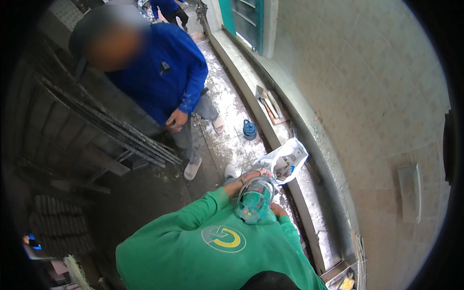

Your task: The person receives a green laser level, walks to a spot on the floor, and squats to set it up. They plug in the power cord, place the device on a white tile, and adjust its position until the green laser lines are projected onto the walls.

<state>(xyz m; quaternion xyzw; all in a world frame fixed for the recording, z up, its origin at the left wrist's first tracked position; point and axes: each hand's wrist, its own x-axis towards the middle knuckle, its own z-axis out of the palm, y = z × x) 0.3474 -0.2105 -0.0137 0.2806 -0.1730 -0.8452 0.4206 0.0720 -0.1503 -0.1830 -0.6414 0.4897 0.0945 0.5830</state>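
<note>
In front of my green-sleeved chest is a rounded green-and-grey device (pixel 252 205) with a clear-looking shell and small lights on its near end. It looks like a laser level, but its kind is not certain. My left hand (pixel 261 173) is bent around its far end, beside the rim of a white bag (pixel 296 163). A thin band circles that wrist. Against the device's right side sits my right hand (pixel 278 210), its fingers mostly hidden behind the housing. Inside the bag lie papers and small items, one of them blue.
A person in a blue shirt (pixel 162 67) stands at far left; another (pixel 169 10) is farther back. A blue jug (pixel 249 129) stands on the wet floor. Trowels (pixel 271 104) lie on the ledge beside the tiled wall (pixel 367 96). Long metal bars (pixel 111 125) lean left.
</note>
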